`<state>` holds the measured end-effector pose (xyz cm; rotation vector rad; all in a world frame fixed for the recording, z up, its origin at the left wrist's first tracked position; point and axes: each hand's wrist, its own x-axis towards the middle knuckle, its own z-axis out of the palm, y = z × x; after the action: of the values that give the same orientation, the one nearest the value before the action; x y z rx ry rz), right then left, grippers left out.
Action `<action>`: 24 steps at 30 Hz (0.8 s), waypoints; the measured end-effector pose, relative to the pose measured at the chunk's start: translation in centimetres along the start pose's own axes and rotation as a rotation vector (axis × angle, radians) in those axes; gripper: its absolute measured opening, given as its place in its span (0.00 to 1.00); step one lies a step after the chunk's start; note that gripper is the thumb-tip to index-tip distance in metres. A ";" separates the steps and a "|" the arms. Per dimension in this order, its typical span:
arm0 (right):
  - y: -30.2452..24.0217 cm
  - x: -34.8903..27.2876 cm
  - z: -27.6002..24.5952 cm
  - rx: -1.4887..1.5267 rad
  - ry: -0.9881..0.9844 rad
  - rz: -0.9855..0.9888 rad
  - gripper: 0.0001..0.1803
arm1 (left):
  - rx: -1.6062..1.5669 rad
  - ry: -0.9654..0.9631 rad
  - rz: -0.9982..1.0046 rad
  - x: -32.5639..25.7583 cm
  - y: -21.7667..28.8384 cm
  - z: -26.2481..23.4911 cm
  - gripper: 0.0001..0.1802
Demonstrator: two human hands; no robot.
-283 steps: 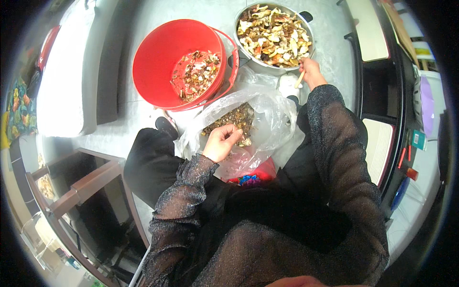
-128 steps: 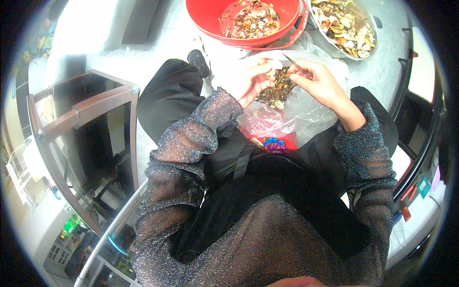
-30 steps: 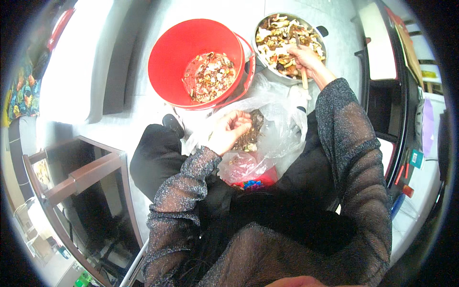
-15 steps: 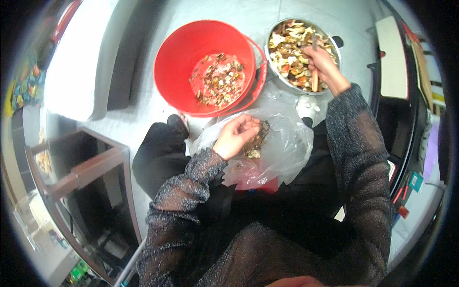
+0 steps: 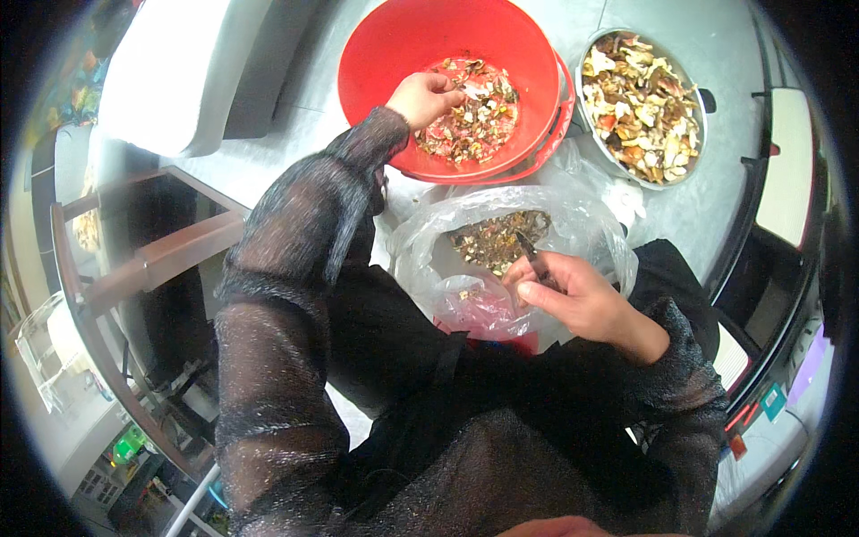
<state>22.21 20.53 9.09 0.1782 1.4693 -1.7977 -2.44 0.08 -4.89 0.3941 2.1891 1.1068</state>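
Note:
My left hand [image 5: 425, 100] is over the near left side of a red bucket [image 5: 394, 40], fingers pinched together. A pale bit shows by its fingertips, but I cannot tell whether it is held. Small dark and whitish scraps [image 5: 483, 121] lie on the bucket's bottom. In my right hand [image 5: 582, 300] is a small knife [image 5: 531, 254], its dark blade pointing up and away over a clear plastic bag [image 5: 420, 246]. Inside the opened bag, between my legs, sits a heap of brown, crumbly mushroom pieces [image 5: 492, 240].
A metal pot [image 5: 586, 112] full of cut mushrooms [image 5: 644, 107] stands right of the bucket. A small white object [image 5: 626, 201] lies between pot and bag. On the left are a brown-framed stand [image 5: 170, 313] and a white, rounded piece of furniture [image 5: 170, 80].
My left hand has gone from the bag to the bucket. My right hand has come back from the pot to the bag with the knife. The view has shifted.

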 end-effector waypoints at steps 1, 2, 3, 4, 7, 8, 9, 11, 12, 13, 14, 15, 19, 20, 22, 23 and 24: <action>-0.4 0.3 -0.3 -0.030 0.015 -0.021 0.11 | 0.157 -0.055 -0.012 2.6 -2.0 0.0 0.13; -0.8 0.4 -0.7 -0.059 0.028 -0.038 0.11 | 0.318 -0.118 -0.068 4.8 -4.0 0.2 0.16; -1.3 0.4 -1.2 -0.033 0.058 -0.048 0.10 | 0.387 -0.117 -0.057 6.9 -6.0 0.8 0.15; -1.9 0.4 -1.7 -0.051 0.076 -0.024 0.10 | 0.456 -0.119 -0.045 8.6 -7.8 1.8 0.14; -3.5 0.2 -3.1 -0.040 0.087 0.089 0.09 | 0.527 -0.142 0.015 12.4 -11.8 3.5 0.15; -3.9 0.3 -3.5 -0.022 0.080 0.101 0.09 | 0.543 -0.153 0.008 13.2 -12.7 4.1 0.16; -4.3 0.3 -3.8 -0.007 0.072 0.105 0.09 | 0.575 -0.128 -0.047 13.9 -13.3 4.7 0.17; -4.7 0.6 -4.1 0.057 0.090 0.100 0.08 | 0.656 -0.177 -0.088 14.8 -14.2 5.6 0.18; -4.9 0.7 -4.3 0.078 0.095 0.100 0.08 | 0.693 -0.200 -0.092 14.9 -14.6 6.0 0.18; -5.1 0.8 -4.6 0.098 0.101 0.099 0.08 | 0.663 -0.238 -0.069 14.8 -15.0 6.3 0.19; -5.2 0.9 -4.7 0.114 0.104 0.082 0.08 | 0.674 -0.226 -0.086 15.0 -15.2 6.7 0.19; -5.3 1.0 -4.9 0.117 0.116 0.094 0.08 | 0.689 -0.212 -0.106 15.0 -15.5 7.1 0.19; -5.9 1.2 -5.2 0.166 0.154 0.108 0.09 | 0.720 -0.275 -0.129 16.0 -16.7 7.7 0.20; -6.1 1.2 -5.2 0.168 0.157 0.118 0.09 | 0.715 -0.297 -0.157 16.2 -17.0 7.8 0.21; -6.3 1.1 -5.3 0.191 0.170 0.140 0.09 | 0.662 -0.324 -0.114 16.5 -18.0 7.4 0.23; -6.3 1.1 -5.2 0.163 0.174 0.147 0.09 | 0.681 -0.311 -0.100 16.8 -18.5 7.2 0.23; -6.3 1.1 -5.2 0.196 0.179 0.139 0.09 | 0.703 -0.311 -0.105 16.9 -18.9 7.0 0.23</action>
<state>15.55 24.60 11.64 0.5395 1.3633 -1.8471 -10.00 1.86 -30.06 0.6868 2.2195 0.1650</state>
